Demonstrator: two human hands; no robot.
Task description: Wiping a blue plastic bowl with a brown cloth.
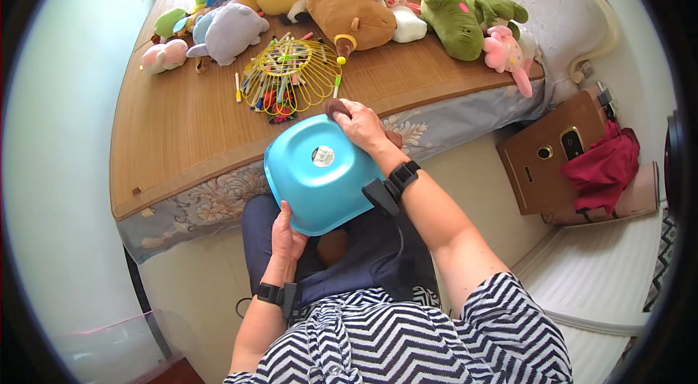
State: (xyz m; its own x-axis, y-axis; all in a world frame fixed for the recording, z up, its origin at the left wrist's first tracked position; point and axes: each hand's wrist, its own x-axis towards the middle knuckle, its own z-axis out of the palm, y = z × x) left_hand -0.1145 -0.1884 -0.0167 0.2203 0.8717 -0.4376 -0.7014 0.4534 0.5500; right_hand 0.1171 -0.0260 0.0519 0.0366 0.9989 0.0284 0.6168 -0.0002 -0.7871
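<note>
A light blue plastic basin [298, 166] is held over my lap, its underside turned toward me with a round silver sticker [323, 156] on it. At its lower left edge, my left hand [288, 233] grips the rim, thumb along the outside. My right hand [358, 126] is closed on a brown cloth [335, 108] at the basin's upper right edge. Part of the cloth hangs out beyond the wrist side. Just past the basin, a yellow wire basket [320, 68] lies on the bed mat among many pens and markers [278, 86].
A bed with a brown woven mat [182, 144] stretches ahead. Plush toys crowd its far side, including a large brown one [345, 2] and a green one [458, 24]. To the right stand a brown cabinet [534, 173] with a red cloth [603, 166] and a white ribbed surface [596, 275].
</note>
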